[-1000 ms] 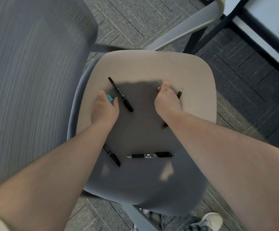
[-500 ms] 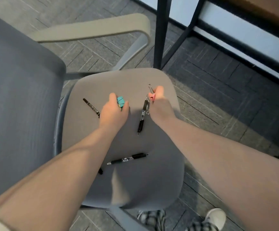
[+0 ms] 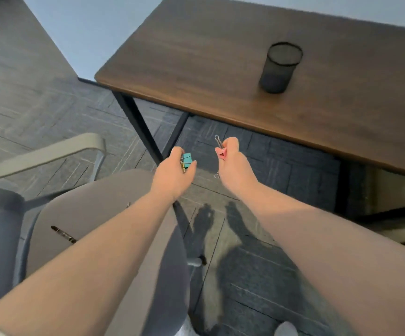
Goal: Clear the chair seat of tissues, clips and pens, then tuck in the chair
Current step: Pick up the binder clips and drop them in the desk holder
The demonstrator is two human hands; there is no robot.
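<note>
Nearest, a black pen [image 3: 63,234] lay on the grey chair seat [image 3: 94,214], partly hidden by the left forearm. Beyond the seat's front edge, both arms reached out over the carpet [image 3: 281,170]. The left hand [image 3: 173,174] was curled around a teal binder clip [image 3: 187,159], with something yellowish tucked beneath it. Just beside it, the right hand [image 3: 233,163] pinched a pink binder clip [image 3: 221,153], its wire handles sticking up and down. Farther off stood the dark wooden bench [image 3: 208,69], carrying a black mesh pen cup [image 3: 280,67].
</note>
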